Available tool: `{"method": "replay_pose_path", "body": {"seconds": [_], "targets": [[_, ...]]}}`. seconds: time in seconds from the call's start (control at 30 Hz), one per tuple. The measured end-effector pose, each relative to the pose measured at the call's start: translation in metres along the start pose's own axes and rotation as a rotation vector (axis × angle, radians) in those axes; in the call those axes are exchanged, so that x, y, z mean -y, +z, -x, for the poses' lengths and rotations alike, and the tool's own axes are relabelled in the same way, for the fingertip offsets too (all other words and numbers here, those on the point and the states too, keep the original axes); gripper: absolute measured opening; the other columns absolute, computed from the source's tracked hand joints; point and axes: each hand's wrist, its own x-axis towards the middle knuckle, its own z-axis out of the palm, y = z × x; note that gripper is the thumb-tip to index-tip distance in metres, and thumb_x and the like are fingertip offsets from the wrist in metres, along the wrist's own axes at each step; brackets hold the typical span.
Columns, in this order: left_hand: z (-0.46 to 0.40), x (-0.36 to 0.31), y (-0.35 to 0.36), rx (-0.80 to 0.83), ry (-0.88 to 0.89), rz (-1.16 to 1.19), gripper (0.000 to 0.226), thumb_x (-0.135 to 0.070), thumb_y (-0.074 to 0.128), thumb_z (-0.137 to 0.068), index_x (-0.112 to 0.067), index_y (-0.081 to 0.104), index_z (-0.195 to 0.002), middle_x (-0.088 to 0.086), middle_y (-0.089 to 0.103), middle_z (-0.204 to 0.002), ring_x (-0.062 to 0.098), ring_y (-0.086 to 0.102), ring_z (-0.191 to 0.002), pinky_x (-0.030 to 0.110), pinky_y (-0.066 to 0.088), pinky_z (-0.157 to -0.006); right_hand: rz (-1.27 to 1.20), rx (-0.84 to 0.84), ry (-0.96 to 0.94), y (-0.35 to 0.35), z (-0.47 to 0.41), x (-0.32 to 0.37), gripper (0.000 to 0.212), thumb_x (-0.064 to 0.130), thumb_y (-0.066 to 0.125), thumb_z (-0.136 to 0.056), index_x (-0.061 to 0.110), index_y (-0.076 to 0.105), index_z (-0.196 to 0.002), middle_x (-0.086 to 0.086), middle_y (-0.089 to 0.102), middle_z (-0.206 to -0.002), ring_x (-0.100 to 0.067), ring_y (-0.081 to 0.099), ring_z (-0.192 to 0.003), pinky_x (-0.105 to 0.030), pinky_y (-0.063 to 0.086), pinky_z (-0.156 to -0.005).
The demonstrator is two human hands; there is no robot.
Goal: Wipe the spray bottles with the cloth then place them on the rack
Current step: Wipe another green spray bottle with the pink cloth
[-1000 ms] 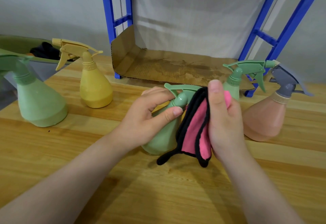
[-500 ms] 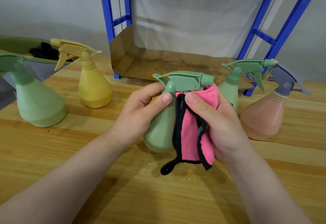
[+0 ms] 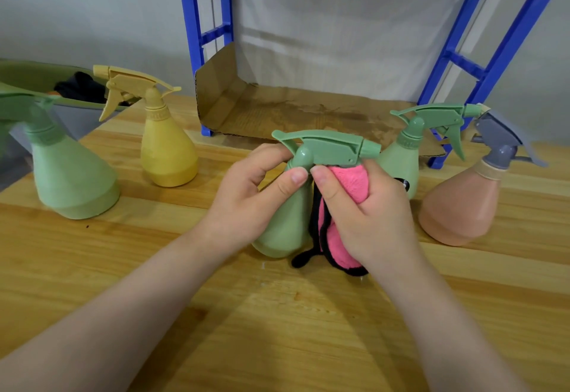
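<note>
A small green spray bottle (image 3: 285, 231) stands on the wooden table (image 3: 277, 330) at the centre, its nozzle pointing right. My left hand (image 3: 249, 200) grips its neck and upper body from the left. My right hand (image 3: 367, 212) holds a pink cloth with black edging (image 3: 348, 182) and presses it against the bottle's right side, just under the trigger head. Other bottles stand around: a large green one (image 3: 72, 182) far left, a yellow one (image 3: 168, 151), a second small green one (image 3: 407, 157) behind my right hand, and a peach one with a grey head (image 3: 459, 206).
The blue metal rack (image 3: 197, 37) stands behind the table, its lowest shelf lined with brown cardboard (image 3: 302, 114). A green tub (image 3: 27, 74) with dark items sits at the far left.
The green bottle has been turned and brought upright, its head now pointing right. My right hand has slid the cloth up from the body to just under the trigger head.
</note>
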Motion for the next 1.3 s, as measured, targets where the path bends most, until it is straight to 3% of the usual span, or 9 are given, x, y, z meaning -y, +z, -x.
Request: {"method": "replay_pose_path", "body": {"seconds": [0.17,0.43,0.6,0.9,1.0,1.1,1.17,1.23,1.3], "targets": [[0.0,-0.003,-0.001,-0.015,0.024,0.044,0.04,-0.045,0.058,-0.092,-0.015,0.063,-0.119,0.014,0.065,-0.12,0.031,0.06,-0.116,0.055,0.046,-0.1,0.329,-0.175,-0.263,-0.001,0.002,-0.005,0.046,0.056,0.048,-0.093,0.013,0.06,-0.101,0.005,0.069,-0.079,-0.012,0.061,-0.067,-0.025,0.043,-0.057],[-0.002,-0.011,-0.002,-0.106,-0.045,0.276,0.015,-0.019,0.053,-0.097,-0.014,0.066,-0.101,-0.004,0.071,-0.094,0.012,0.065,-0.087,0.028,0.054,-0.076,0.072,-0.106,-0.265,-0.003,0.002,-0.008,0.026,0.045,0.052,-0.095,0.019,0.047,-0.094,0.011,0.054,-0.071,-0.006,0.055,-0.068,-0.015,0.04,-0.056],[-0.008,-0.015,-0.012,-0.269,-0.12,0.532,0.027,-0.026,0.044,-0.1,-0.017,0.068,-0.105,0.001,0.068,-0.098,0.015,0.062,-0.086,0.034,0.053,-0.075,-0.211,-0.117,-0.324,-0.002,0.002,-0.007,0.012,0.024,0.054,-0.095,0.017,0.046,-0.101,0.026,0.059,-0.091,0.009,0.059,-0.079,-0.005,0.041,-0.07],[-0.013,-0.028,-0.018,-0.502,-0.226,0.944,0.03,-0.033,0.044,-0.101,-0.013,0.065,-0.106,-0.001,0.067,-0.087,0.012,0.061,-0.086,0.026,0.054,-0.079,-0.418,0.018,-0.294,0.028,0.017,-0.007,0.05,0.052,0.05,-0.098,0.019,0.036,-0.133,0.006,0.047,-0.126,-0.01,0.053,-0.117,-0.023,0.041,-0.101],[-0.01,-0.029,-0.01,-0.501,-0.243,0.947,0.031,-0.034,0.042,-0.101,-0.014,0.065,-0.104,-0.001,0.066,-0.086,0.012,0.061,-0.084,0.025,0.054,-0.076,-0.389,0.014,-0.231,0.039,0.025,-0.004,0.07,0.057,0.051,-0.095,0.009,0.033,-0.142,-0.012,0.044,-0.137,-0.025,0.047,-0.131,-0.031,0.036,-0.109],[-0.007,-0.032,-0.001,-0.498,-0.223,0.911,0.03,-0.034,0.039,-0.101,-0.014,0.062,-0.102,-0.002,0.065,-0.084,0.012,0.06,-0.081,0.025,0.054,-0.073,-0.479,-0.021,-0.124,0.044,0.031,0.003,0.069,0.047,0.054,-0.092,0.007,0.033,-0.144,-0.013,0.045,-0.138,-0.012,0.045,-0.133,-0.021,0.036,-0.106],[-0.006,-0.033,0.003,-0.526,-0.184,0.869,0.028,-0.033,0.042,-0.098,-0.013,0.061,-0.104,0.0,0.064,-0.09,0.013,0.061,-0.088,0.026,0.053,-0.075,-0.634,-0.053,0.043,0.047,0.031,0.007,0.066,0.048,0.048,-0.088,0.011,0.037,-0.142,-0.008,0.05,-0.137,-0.004,0.05,-0.127,-0.018,0.041,-0.102],[-0.006,-0.032,0.006,-0.558,-0.136,0.8,0.028,-0.032,0.045,-0.096,-0.011,0.06,-0.108,0.002,0.063,-0.099,0.014,0.061,-0.093,0.027,0.052,-0.075,-0.803,-0.05,0.287,0.049,0.029,0.006,0.072,0.067,0.049,-0.08,0.023,0.046,-0.137,-0.005,0.059,-0.132,-0.019,0.06,-0.119,-0.037,0.051,-0.099],[-0.006,-0.031,0.009,-0.567,-0.078,0.704,0.028,-0.03,0.043,-0.097,-0.01,0.06,-0.107,0.004,0.062,-0.1,0.015,0.06,-0.093,0.028,0.051,-0.076,-0.986,0.045,0.549,0.049,0.025,0.007,0.082,0.08,0.053,-0.07,0.024,0.055,-0.131,-0.012,0.068,-0.113,-0.036,0.066,-0.087,-0.047,0.057,-0.076]]}}
